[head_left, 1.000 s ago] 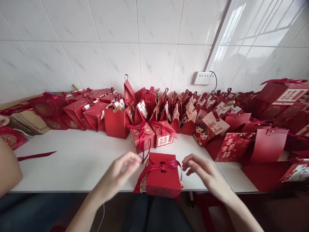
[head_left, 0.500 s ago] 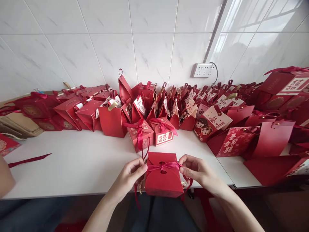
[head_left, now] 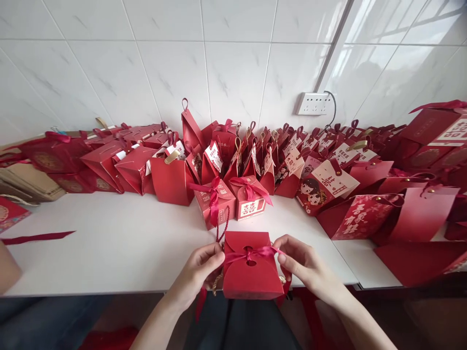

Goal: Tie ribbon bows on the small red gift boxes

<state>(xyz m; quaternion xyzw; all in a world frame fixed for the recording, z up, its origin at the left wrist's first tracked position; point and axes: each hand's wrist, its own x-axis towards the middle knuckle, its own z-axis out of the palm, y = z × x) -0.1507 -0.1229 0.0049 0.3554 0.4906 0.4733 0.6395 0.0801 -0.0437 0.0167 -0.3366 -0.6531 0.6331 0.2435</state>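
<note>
A red gift box (head_left: 251, 279) sits at the front edge of the white table, its rounded top flaps folded down. Across its top runs a dark pink ribbon (head_left: 265, 252), knotted at the small cutout in the middle. On the box's left side, my left hand (head_left: 204, 265) pinches the ribbon between thumb and fingers. My right hand (head_left: 301, 260) grips the ribbon's other side at the box's right edge. Twisted gold cord (head_left: 218, 282) shows at the sides of the box, and a thin dark red cord (head_left: 226, 221) loops up behind its left corner.
Two ribbon-tied boxes (head_left: 215, 204) stand just behind. Rows of red gift boxes (head_left: 171, 180) line the tiled wall, with more on the right (head_left: 368, 214). A loose ribbon (head_left: 40, 237) and another person's arm (head_left: 8, 270) are at left. A power strip (head_left: 315, 104) hangs on the wall.
The view has shifted slightly, so the box and both hands appear a little further right. Both hands still hold the ribbon; the knot looks much the same.
</note>
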